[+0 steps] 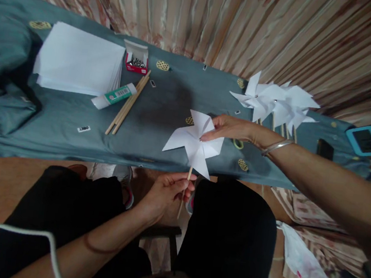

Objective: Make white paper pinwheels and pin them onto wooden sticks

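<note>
A white paper pinwheel [196, 147] on a thin wooden stick [181, 204] is held up over the near edge of the table. My left hand [170, 191] pinches the stick below the paper blades. With thumb and fingers, my right hand [229, 129] grips the pinwheel near its centre, the thumb beside a small shiny pin. The fingers behind the paper are partly hidden. Several finished-looking white pinwheels [275, 100] on sticks lie in an overlapping group at the right of the table.
On the left lie a stack of white paper [80, 59], a glue tube [114, 95], loose wooden sticks [128, 104] and a red box of pins [137, 62]. A blue-framed device [367, 140] and a dark object [325, 149] are at the far right. A white cable [23, 230] crosses bottom left.
</note>
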### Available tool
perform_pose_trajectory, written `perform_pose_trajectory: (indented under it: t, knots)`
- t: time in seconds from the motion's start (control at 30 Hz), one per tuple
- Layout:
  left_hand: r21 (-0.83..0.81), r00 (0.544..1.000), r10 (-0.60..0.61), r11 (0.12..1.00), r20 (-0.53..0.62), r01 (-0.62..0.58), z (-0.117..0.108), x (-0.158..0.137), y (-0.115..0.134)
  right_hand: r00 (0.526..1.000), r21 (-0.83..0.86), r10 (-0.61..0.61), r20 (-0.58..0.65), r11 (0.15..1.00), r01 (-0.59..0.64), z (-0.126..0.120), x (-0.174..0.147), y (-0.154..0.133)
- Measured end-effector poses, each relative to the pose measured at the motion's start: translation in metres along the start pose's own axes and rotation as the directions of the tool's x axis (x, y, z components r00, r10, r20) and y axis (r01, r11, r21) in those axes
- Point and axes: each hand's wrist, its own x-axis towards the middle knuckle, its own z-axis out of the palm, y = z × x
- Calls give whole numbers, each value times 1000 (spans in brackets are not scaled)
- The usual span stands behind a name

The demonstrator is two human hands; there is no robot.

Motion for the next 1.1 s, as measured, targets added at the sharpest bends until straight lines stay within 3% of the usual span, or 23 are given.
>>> perform_pose_trajectory:
  t: [0.2,0.33,0.4,0.57,0.77,0.83,0.93,1.1]
  knots:
    - [29,998,58,998,-28,-57,5,9,15,984,154,-126,-124,977,144,-3,-2,-5]
    - [54,993,112,992,-33,-110,8,19,24,941,250,-223,-256,925,287,-3,-4,-6]
    - [59,989,143,988,-41,-141,11,24,30,884,263,-264,-386,887,380,-1,-5,-2]
    - [90,971,225,972,-81,-218,21,37,46,666,258,-259,-700,777,574,8,0,15]
    - [196,937,336,929,-94,-313,28,50,57,550,241,-170,-818,767,595,7,4,25]
    - [242,914,391,902,-107,-358,27,55,61,589,262,-165,-791,779,570,9,5,26]
    - [311,852,509,835,-124,-454,26,65,69,725,290,-209,-656,817,498,20,6,26]
    - [343,772,620,762,-142,-549,26,78,87,885,319,-272,-378,859,400,48,6,17]
